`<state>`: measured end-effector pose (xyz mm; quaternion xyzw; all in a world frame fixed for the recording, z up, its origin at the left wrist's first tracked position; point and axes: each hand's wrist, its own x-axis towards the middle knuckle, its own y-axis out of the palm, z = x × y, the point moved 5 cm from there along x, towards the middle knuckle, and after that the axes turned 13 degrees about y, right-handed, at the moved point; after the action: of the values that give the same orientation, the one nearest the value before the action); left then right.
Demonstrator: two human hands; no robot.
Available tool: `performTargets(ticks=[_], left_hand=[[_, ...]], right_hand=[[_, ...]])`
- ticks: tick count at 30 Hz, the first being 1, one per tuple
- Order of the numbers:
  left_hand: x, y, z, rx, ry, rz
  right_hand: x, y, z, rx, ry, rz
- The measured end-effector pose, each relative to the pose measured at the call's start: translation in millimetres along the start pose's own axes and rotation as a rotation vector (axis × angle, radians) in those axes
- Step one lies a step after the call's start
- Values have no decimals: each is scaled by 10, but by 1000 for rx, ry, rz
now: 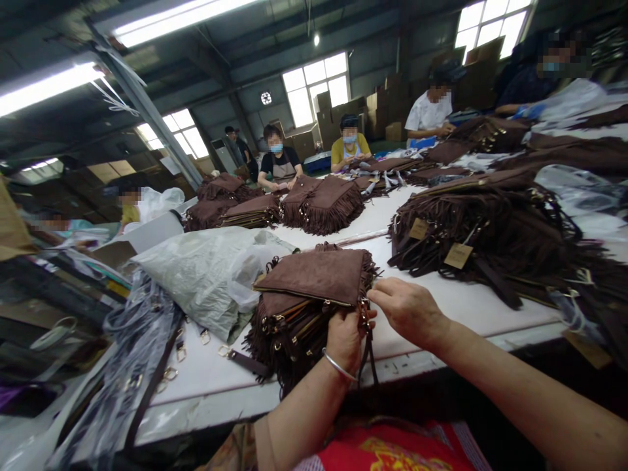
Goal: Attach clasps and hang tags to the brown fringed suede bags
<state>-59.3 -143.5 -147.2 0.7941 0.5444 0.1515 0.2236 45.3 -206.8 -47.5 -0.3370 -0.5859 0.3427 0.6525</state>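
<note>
A brown suede fringed bag (314, 275) with a gold zipper lies on top of a stack of similar bags (282, 337) before me. My left hand (345, 337), with a bangle on its wrist, is closed around the front right corner of the top bag, where metal fittings and thin brown cords hang. Just right of that corner, my right hand (407, 307) is raised with its fingers pinched together, close to the zipper end. What the right fingertips hold is too small to make out. A short brown strap (248, 363) with a gold clasp lies left of the stack.
The white table (235, 386) carries plastic-wrapped straps (142, 353) and a grey-green plastic sack (206, 275) on the left. A large heap of fringed bags (490, 235) with tags stands right. More bag piles (321, 203) are farther back, where several people sit working.
</note>
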Motion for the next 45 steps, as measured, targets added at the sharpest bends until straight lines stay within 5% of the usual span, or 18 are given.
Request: performTargets(ticks=[17,24,30,37,40,45], left_hand=[[89,30,-12,-200,7,-94],[-62,-168,-80,-27,-18,-131],[-296,-297,-125,3,-17,-24],[-402,-368,-240,162,84,98],[-445,-327,-350,115,103,139],[-539,-215,-557,7,106,211]], right_hand=[[29,148,60,46,38,69],[-119,151,-121,185,118,130],[-212,67,-338,813,517,256],[-537,438,25,1633,898,589],[-663,538,90,1683,977,597],[-633,440,57,1437,935,627]])
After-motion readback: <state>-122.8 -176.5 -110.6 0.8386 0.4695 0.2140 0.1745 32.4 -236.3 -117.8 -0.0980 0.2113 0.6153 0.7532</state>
